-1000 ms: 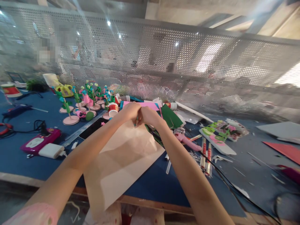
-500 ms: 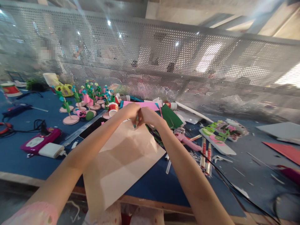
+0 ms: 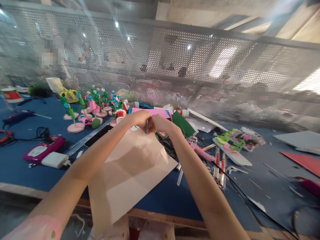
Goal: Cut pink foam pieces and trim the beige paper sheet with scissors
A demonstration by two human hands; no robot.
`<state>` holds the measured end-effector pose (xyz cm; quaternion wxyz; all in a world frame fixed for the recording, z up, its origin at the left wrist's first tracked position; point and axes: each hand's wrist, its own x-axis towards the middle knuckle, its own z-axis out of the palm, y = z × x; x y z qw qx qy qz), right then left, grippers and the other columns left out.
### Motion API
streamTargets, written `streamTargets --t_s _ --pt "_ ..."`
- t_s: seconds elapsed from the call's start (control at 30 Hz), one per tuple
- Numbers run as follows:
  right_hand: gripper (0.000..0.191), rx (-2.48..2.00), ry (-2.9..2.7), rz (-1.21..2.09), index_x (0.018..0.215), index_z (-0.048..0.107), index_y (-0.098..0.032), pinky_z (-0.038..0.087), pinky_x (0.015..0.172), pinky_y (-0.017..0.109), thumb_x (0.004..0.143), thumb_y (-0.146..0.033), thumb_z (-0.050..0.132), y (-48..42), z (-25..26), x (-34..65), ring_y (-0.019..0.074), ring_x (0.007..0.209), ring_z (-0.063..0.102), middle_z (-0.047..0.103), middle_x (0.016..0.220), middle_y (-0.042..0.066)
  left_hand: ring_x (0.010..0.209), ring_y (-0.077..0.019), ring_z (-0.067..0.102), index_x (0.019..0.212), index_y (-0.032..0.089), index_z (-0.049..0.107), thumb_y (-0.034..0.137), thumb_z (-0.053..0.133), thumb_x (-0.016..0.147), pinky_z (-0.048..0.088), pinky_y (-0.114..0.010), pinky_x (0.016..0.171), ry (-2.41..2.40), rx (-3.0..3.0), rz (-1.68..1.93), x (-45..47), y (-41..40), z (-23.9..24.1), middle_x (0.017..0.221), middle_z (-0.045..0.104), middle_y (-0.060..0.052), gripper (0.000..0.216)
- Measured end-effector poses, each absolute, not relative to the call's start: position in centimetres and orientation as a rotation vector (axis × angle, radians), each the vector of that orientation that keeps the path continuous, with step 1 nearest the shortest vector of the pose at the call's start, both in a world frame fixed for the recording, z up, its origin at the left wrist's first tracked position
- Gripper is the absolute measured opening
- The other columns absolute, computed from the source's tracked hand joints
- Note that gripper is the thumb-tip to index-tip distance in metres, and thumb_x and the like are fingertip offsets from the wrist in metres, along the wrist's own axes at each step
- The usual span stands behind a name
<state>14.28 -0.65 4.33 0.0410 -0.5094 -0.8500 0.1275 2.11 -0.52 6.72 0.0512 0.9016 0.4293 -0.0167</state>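
Note:
Above the far end of a large pale-pink sheet (image 3: 132, 170), my left hand (image 3: 140, 119) and my right hand (image 3: 160, 123) meet with their fingers curled together. A sliver of something small and bluish-green (image 3: 147, 125) shows between the fingers; the rest of it is hidden, so I cannot name it. Both hands look closed. The sheet lies on the blue tabletop, and its near corner hangs over the front edge. Just behind my hands is a pink sheet (image 3: 160, 112), with a dark green sheet (image 3: 183, 124) to its right.
Several small craft flowers on round pink bases (image 3: 75, 127) stand at left, behind a purple power box (image 3: 45, 150) with a white charger. On the right lie a pink glue gun (image 3: 202, 152) and a white tray (image 3: 235, 153). A perforated metal screen (image 3: 175, 66) rises behind.
My hands stay together at nearly the same place. The fingers have turned slightly, and the small bluish-green thing that pointed down at the sheet now shows less below them.

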Motion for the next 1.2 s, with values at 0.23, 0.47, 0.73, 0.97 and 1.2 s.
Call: streamTargets --t_s 0.23,0.47,0.73,0.97,1.2 --pt "0.024 -1.564 -2.621 0.498 0.085 0.070 -0.009 0.048 0.058 0.020 0.065 -0.005 0.057 -1.0 4.2 14.5 0.0161 0.069 0.064 0.070 0.076 0.007 0.071 -0.0175 0.061 0.080 0.012 0.066 0.007 0.056 0.057 0.042 -0.020 0.058 1.228 2.824 -0.127 2.0 -0.3 6.6 0.073 0.067 -0.007 0.025" --pt "0.027 -1.597 -2.673 0.343 0.084 0.070 -0.012 0.047 0.059 0.019 0.064 -0.001 0.056 -1.9 4.9 14.3 0.0149 0.071 0.064 0.070 0.077 0.006 0.071 -0.0185 0.061 0.074 0.013 0.066 0.007 0.058 0.055 0.043 -0.021 0.061 1.239 2.843 0.004 2.2 -0.1 6.2 0.071 0.067 -0.006 0.022" --pt "0.019 -1.670 -2.635 -0.017 0.077 0.071 -0.014 0.045 0.055 0.022 0.058 -0.013 0.067 -1.0 4.6 14.3 0.0197 0.069 0.064 0.070 0.075 0.007 0.073 -0.0206 0.062 0.074 0.011 0.067 0.011 0.060 0.053 0.045 -0.024 0.063 1.427 2.830 0.170 2.8 -0.3 5.6 0.076 0.066 -0.009 0.022" --pt "0.021 -1.716 -2.569 -0.068 0.075 0.071 -0.014 0.041 0.052 0.021 0.058 -0.025 0.069 -0.4 4.3 14.7 0.0196 0.069 0.064 0.069 0.072 0.008 0.075 -0.0208 0.062 0.070 0.012 0.066 0.009 0.056 0.056 0.046 -0.025 0.068 1.489 2.811 0.355 3.1 -0.3 4.8 0.073 0.066 -0.009 0.017" --pt "0.023 -1.724 -2.558 -0.018 0.074 0.070 -0.014 0.039 0.051 0.019 0.056 -0.027 0.071 -0.2 4.0 14.7 0.0173 0.067 0.063 0.069 0.072 0.006 0.078 -0.0184 0.062 0.074 0.012 0.065 0.004 0.052 0.059 0.045 -0.022 0.069 1.478 2.830 0.205 3.1 -0.9 5.2 0.072 0.066 -0.008 0.021"
